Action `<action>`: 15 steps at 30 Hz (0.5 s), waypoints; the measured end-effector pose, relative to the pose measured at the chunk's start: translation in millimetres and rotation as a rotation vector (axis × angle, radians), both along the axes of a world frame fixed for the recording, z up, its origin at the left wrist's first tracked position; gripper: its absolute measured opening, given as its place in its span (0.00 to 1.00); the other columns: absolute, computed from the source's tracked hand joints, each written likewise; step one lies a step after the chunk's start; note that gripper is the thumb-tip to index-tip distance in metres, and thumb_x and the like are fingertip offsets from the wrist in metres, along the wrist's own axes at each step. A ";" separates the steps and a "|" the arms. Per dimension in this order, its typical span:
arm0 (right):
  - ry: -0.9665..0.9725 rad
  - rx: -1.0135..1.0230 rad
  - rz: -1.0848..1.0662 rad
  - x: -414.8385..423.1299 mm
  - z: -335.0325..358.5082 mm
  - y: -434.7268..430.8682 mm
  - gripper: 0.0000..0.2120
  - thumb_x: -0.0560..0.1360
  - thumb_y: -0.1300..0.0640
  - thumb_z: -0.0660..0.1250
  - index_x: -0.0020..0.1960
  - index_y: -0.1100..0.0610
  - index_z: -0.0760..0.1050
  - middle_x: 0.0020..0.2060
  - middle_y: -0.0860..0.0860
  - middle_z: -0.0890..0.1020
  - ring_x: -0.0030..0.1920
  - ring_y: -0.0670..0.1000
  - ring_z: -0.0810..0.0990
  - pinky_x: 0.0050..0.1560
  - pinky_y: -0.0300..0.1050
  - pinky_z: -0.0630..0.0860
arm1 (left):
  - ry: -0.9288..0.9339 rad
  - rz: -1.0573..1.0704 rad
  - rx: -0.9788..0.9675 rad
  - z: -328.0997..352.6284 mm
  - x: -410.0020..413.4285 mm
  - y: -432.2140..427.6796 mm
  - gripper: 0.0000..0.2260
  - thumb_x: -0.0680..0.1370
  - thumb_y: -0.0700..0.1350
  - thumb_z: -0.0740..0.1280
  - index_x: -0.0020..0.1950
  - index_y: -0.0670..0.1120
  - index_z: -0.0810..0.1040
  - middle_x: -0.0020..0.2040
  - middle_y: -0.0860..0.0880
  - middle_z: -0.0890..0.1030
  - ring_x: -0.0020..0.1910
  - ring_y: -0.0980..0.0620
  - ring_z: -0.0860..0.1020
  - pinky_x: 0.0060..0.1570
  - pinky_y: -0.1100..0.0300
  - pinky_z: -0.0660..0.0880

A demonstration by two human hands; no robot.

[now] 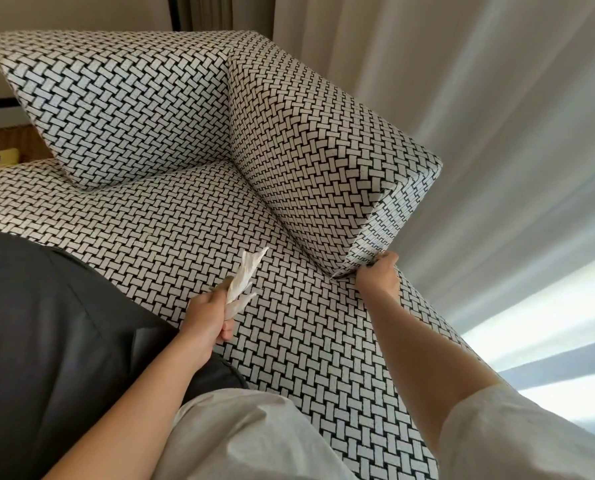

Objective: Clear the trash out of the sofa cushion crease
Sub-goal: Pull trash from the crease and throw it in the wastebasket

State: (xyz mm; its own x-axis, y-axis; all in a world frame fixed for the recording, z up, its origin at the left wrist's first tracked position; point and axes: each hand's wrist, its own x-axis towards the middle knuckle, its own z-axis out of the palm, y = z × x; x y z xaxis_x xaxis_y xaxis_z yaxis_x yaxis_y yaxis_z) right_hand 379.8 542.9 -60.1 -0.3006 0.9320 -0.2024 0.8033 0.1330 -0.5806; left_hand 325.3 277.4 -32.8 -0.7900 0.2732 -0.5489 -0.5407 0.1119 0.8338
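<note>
Head view: a crumpled white paper scrap (243, 280), likely light and flimsy, is pinched mid-bunch by the left hand (210, 318), left of the black-and-white woven wedge cushion (318, 150), whose lower corner is gripped by the right hand (379, 273).

A single wide-angle view from the person's head looks forward and steeply down onto the sofa seat (185, 209), tilted so the curtain (497, 98) slants. Both forearms (410, 341) enter from the bottom edge, close to the lens; the back cushions (123, 109) sit farther off.
</note>
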 end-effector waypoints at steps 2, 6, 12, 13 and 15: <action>0.030 -0.068 -0.026 -3.9 2.3 4.2 0.15 0.74 0.61 0.58 0.60 0.56 0.61 0.46 0.55 0.76 0.46 0.58 0.77 0.41 0.48 0.74 | 0.000 0.004 -0.001 1.0 0.8 0.2 0.10 0.81 0.50 0.57 0.48 0.48 0.74 0.28 0.49 0.65 0.20 0.56 0.64 0.18 0.65 0.62; 0.021 -0.111 0.013 -10.5 7.8 16.7 0.12 0.72 0.64 0.58 0.56 0.61 0.69 0.49 0.57 0.79 0.44 0.57 0.77 0.42 0.48 0.76 | 0.008 0.006 0.004 3.5 1.8 -0.2 0.10 0.81 0.50 0.57 0.46 0.49 0.74 0.29 0.48 0.66 0.21 0.56 0.64 0.18 0.65 0.63; -0.123 0.002 0.116 -9.6 5.6 15.7 0.15 0.74 0.64 0.59 0.61 0.62 0.68 0.57 0.59 0.76 0.57 0.60 0.75 0.51 0.50 0.73 | 0.002 0.000 0.008 4.8 2.6 -0.8 0.09 0.81 0.50 0.57 0.45 0.50 0.73 0.29 0.48 0.66 0.21 0.56 0.64 0.19 0.65 0.63; -0.128 0.019 0.124 -9.1 4.2 15.6 0.14 0.75 0.64 0.58 0.60 0.62 0.69 0.57 0.59 0.76 0.57 0.60 0.75 0.52 0.51 0.73 | 0.001 -0.001 0.008 4.3 2.4 -1.1 0.09 0.81 0.50 0.57 0.45 0.50 0.74 0.29 0.48 0.67 0.20 0.56 0.64 0.19 0.65 0.63; -0.126 0.052 0.133 -7.6 2.2 15.7 0.12 0.75 0.65 0.56 0.57 0.62 0.70 0.55 0.59 0.77 0.54 0.60 0.76 0.50 0.51 0.74 | 0.006 -0.004 0.015 3.7 2.1 -1.7 0.09 0.81 0.51 0.57 0.46 0.50 0.75 0.28 0.49 0.67 0.19 0.57 0.64 0.19 0.64 0.63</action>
State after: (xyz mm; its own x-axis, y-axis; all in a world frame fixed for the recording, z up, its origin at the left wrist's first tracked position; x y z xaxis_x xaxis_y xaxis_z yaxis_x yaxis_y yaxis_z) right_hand 372.1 558.6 -57.9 -0.3975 0.8957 -0.1994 0.8426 0.2702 -0.4658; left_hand 327.5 275.6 -29.1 -0.7924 0.2843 -0.5397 -0.5348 0.1017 0.8388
